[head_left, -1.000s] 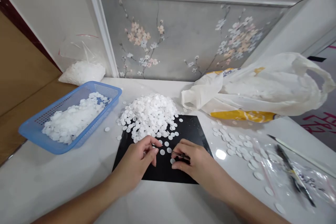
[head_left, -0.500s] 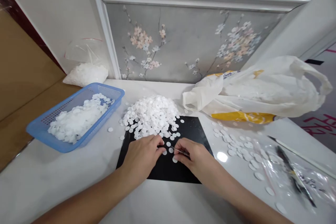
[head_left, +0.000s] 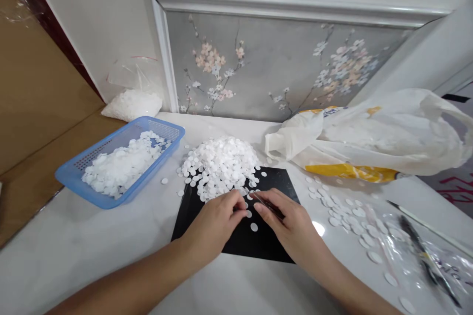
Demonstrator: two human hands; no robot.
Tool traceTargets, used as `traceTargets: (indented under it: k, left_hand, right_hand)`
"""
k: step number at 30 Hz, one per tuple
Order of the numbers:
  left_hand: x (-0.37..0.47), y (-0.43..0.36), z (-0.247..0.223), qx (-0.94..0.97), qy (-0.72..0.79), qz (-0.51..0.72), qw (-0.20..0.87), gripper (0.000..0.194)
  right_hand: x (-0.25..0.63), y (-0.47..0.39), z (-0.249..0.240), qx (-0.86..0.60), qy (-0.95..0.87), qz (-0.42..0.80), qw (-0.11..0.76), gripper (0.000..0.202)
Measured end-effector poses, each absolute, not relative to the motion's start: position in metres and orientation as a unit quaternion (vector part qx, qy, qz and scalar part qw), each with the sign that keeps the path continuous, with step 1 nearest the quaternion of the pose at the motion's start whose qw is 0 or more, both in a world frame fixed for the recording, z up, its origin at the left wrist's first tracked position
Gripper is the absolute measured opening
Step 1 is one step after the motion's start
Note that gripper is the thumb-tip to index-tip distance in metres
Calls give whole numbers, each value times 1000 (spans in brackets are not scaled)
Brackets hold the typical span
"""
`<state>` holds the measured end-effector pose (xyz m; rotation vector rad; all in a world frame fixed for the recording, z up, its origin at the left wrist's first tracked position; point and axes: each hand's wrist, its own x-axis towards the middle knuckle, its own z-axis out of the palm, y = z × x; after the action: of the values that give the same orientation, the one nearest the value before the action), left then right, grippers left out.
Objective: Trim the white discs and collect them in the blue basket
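Observation:
A heap of small white discs [head_left: 221, 162] covers the back of a black mat [head_left: 254, 243] on the white table. My left hand [head_left: 221, 221] is over the mat at the heap's front edge, thumb and fingers pinched together; what they hold, if anything, is too small to make out. Just to the right, my right hand [head_left: 286, 214] grips a thin metal tool [head_left: 269, 205], its tip pointing left toward the discs between the hands. A single loose disc [head_left: 254, 227] lies on the mat between my hands.
At the left a blue basket [head_left: 90, 197] holds more white discs, with a clear bag of white pieces [head_left: 133, 104] behind it. A white and yellow plastic bag [head_left: 351, 145] lies at the back right. Scattered discs, clear bags and a black pen-like tool [head_left: 424, 256] are at the right.
The view has shifted, so the scene sits further right. My right hand has turned, and the metal tool now points up and left, nearer the heap. My left hand stays pinched.

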<state>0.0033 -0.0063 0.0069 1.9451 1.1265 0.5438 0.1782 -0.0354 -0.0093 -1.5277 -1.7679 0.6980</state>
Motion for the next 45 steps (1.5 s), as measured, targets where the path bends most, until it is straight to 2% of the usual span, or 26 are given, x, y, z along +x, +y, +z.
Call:
traceTargets:
  k: [4,7,10,16,30,45]
  left_hand:
    - [-3,-10,13,610,452,283,586,6]
    - [-7,-11,13,512,462,268,673,21]
    - [-9,-11,12,443,460,271,721,28]
    - [-8,-10,11,436,462,290,716,26]
    - [-8,-13,12,413,460,245,747,26]
    - [-7,-13,10,432,450,242,743,23]
  right_hand:
    - [179,-43,-4,-586,-687,268,336,40]
    - [180,-48,-3,-571,-710,240,334,41]
    - [180,-53,-5,-547,-738,210,334,40]
    - [180,-56,-5,-522,-768,174,327,39]
    - [176,-56,-7,-513,-791,147,298,38]
    - [175,-57,-8,-506,-796,135,304,37]
